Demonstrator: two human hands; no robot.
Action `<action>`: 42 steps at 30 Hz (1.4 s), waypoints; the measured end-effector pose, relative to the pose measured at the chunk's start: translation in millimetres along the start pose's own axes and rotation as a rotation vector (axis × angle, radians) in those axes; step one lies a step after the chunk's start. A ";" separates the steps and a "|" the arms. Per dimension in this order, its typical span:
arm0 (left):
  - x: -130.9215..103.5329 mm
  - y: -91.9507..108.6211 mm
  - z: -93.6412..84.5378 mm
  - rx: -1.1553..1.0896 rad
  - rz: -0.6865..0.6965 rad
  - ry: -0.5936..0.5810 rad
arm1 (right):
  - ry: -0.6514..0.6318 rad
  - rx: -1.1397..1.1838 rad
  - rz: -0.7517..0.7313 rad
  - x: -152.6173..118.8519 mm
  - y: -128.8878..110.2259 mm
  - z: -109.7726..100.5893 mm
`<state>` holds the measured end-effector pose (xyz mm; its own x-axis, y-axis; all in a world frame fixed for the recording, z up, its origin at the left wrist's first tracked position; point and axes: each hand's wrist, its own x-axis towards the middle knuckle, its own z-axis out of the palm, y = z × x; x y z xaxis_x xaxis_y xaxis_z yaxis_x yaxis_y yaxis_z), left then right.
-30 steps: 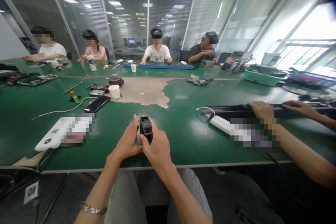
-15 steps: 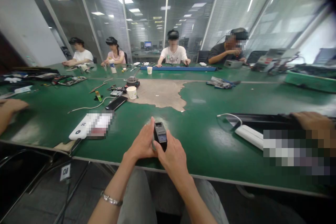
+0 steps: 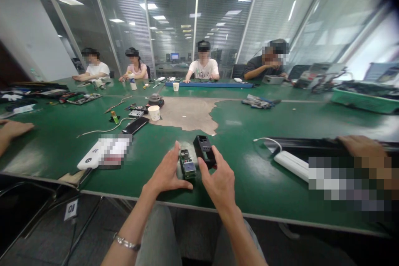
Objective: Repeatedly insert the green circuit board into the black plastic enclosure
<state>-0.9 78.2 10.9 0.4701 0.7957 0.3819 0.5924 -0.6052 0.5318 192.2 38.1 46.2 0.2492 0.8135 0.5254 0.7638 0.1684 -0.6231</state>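
My left hand (image 3: 166, 172) holds a small green circuit board (image 3: 187, 167) with a little display screen at its near end. Its fingers run along the board's left side, and the thumb lies by the near end. My right hand (image 3: 220, 176) grips a black plastic housing (image 3: 203, 149) with window cutouts, thumb on the near left side and fingers on the right. Housing and board are apart, side by side above the green table (image 3: 246, 193). The undersides of both pieces are hidden.
To the left lie a white power bank (image 3: 89, 156), a black phone (image 3: 136, 125) and a paper cup (image 3: 153, 112). A white stick-shaped device (image 3: 291, 165) and another person's hand (image 3: 363, 145) are at the right. Gloves (image 3: 257, 101) lie farther back. Several people sit opposite.
The black housing has come off the circuit board. My right hand has moved right with the housing, while the board stays with my left hand, now exposed.
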 end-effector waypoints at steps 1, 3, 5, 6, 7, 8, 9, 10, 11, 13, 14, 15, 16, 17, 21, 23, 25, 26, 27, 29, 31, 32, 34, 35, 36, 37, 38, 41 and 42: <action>0.3 0.3 -0.1 0.006 0.005 0.004 | -0.004 -0.025 0.017 -1.6 8.8 -1.8; 1.0 0.3 0.2 0.017 0.021 -0.001 | -0.024 -0.079 0.044 -7.1 25.1 -2.8; 1.3 -0.5 1.2 0.032 0.029 0.000 | -0.043 -0.125 0.052 -13.6 37.3 -1.5; 1.3 -1.1 1.9 0.039 0.030 0.002 | -0.050 -0.141 0.051 -16.7 41.7 -0.3; 1.1 -1.7 2.5 0.043 0.031 0.003 | -0.055 -0.154 0.046 -19.5 45.2 1.1; 0.9 -2.3 3.1 0.046 0.033 0.004 | -0.059 -0.162 0.037 -22.0 48.0 2.5; 0.7 -2.7 3.6 0.046 0.035 0.004 | -0.060 -0.166 0.024 -24.2 50.4 3.9; 0.5 -3.0 3.8 0.046 0.036 0.004 | -0.060 -0.166 0.006 -26.1 52.6 5.3; 0.4 -3.0 3.9 0.045 0.035 0.004 | -0.054 -0.162 -0.015 -27.7 54.6 6.5; 0.7 -2.5 3.6 0.040 0.031 0.005 | -0.029 -0.135 -0.063 -30.4 57.7 7.9; 1.0 -2.0 3.2 0.036 0.029 0.007 | -0.012 -0.115 -0.086 -31.4 58.6 8.0; 1.4 -1.4 2.9 0.029 0.029 0.009 | 0.006 -0.093 -0.104 -32.1 59.0 7.6; 1.7 -0.8 2.5 0.020 0.029 0.011 | 0.022 -0.072 -0.115 -32.7 58.9 6.8; 2.0 -0.2 2.3 0.011 0.029 0.012 | 0.035 -0.053 -0.114 -33.0 58.4 5.8; 2.0 1.8 1.7 -0.009 0.011 0.009 | 0.060 -0.002 -0.055 -33.2 55.7 2.3; 1.6 2.2 1.9 -0.007 0.008 0.010 | 0.058 0.002 -0.044 -33.3 55.6 2.5; 1.2 2.3 2.2 -0.002 0.008 0.013 | 0.043 -0.011 -0.057 -33.3 56.4 3.7; 1.0 2.2 2.4 -0.001 0.005 0.017 | 0.024 -0.020 -0.067 -33.0 56.9 4.2; 0.9 2.2 2.6 0.000 0.001 0.019 | 0.002 -0.027 -0.076 -32.6 57.1 4.5; 0.7 2.4 2.7 0.002 -0.009 0.023 | -0.038 -0.032 -0.076 -30.4 55.4 3.4; 0.7 2.9 2.3 0.003 -0.013 0.018 | -0.040 -0.015 -0.042 -26.6 48.9 -0.2; 0.6 3.2 2.0 0.003 -0.012 0.015 | -0.031 0.006 -0.021 -24.2 43.4 -2.7; 0.5 3.7 1.3 -0.006 -0.012 0.016 | -0.021 0.068 0.007 -19.4 28.6 -7.9; 0.4 3.8 1.0 -0.014 -0.013 0.021 | -0.027 0.108 0.004 -17.4 20.0 -9.9; 0.2 3.8 0.8 -0.025 -0.012 0.028 | -0.030 0.137 0.004 -15.8 11.4 -11.0; 0.0 3.6 0.7 -0.037 -0.010 0.036 | -0.046 0.152 -0.010 -14.8 3.3 -11.0; -0.3 3.3 0.7 -0.050 -0.006 0.043 | -0.060 0.164 -0.029 -14.3 -3.8 -9.8; -0.9 1.9 1.2 -0.083 0.014 0.060 | -0.111 0.152 -0.061 -15.5 -17.4 -0.6; -1.0 1.3 1.5 -0.091 0.021 0.067 | -0.125 0.138 -0.062 -16.2 -19.6 3.3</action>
<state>0.3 76.6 10.1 0.4354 0.7845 0.4415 0.5198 -0.6195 0.5883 171.3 23.4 48.0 0.1223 0.8605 0.4946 0.6841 0.2880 -0.6701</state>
